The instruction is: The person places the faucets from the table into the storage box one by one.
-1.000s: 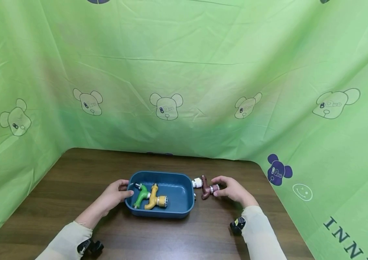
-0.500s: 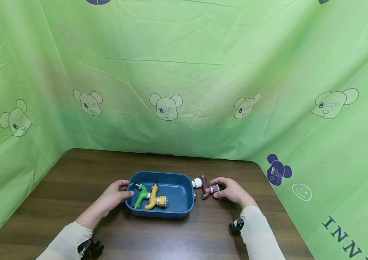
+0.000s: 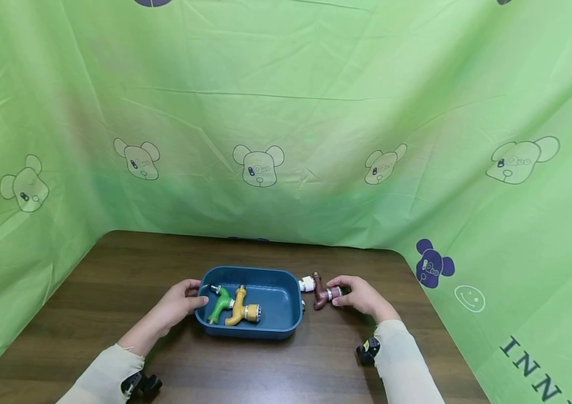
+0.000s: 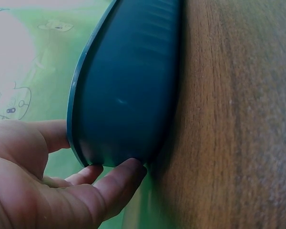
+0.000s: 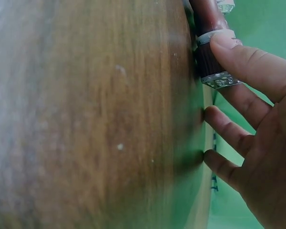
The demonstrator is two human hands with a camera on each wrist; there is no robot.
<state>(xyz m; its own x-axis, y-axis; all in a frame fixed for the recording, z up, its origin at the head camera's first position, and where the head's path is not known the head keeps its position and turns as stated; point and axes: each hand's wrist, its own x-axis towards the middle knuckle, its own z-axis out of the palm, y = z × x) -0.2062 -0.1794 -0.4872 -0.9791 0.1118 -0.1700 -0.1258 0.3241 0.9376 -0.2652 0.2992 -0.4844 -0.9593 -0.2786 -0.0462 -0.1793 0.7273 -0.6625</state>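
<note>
From the head camera I see one rounded, rectangular dark-blue plastic tray (image 3: pixel 286 322) sitting on the dark wood-grain table (image 3: pixel 114 280), with a wrinkled green bear-print cloth (image 3: pixel 286 112) draped behind it. Inside the tray lie two glossy plastic taps: one green tap (image 3: pixel 219 303) and, touching it at its 3 o'clock, one mustard-yellow tap (image 3: pixel 239 307) with a ribbed nozzle. A third, the reddish-brown plastic tap (image 3: pixel 320 293) with a white threaded end, lies on the table just beside the tray's 3 o'clock wall. My left hand (image 3: pixel 177 306) grips the tray's 9 o'clock rim, thumb over the edge. My right hand (image 3: pixel 361 295) pinches the brown tap's nozzle end.

The left wrist camera shows the tray's smooth, faintly ribbed outer wall (image 4: pixel 128 81), with my left fingers (image 4: pixel 117 183) curled under its lip and against the wall.

The right wrist camera shows my right fingertips (image 5: pixel 238 55) pressing the brown tap's knurled, metallic-looking collar (image 5: pixel 214 71) against the table; the remaining fingers are spread loosely below it.
</note>
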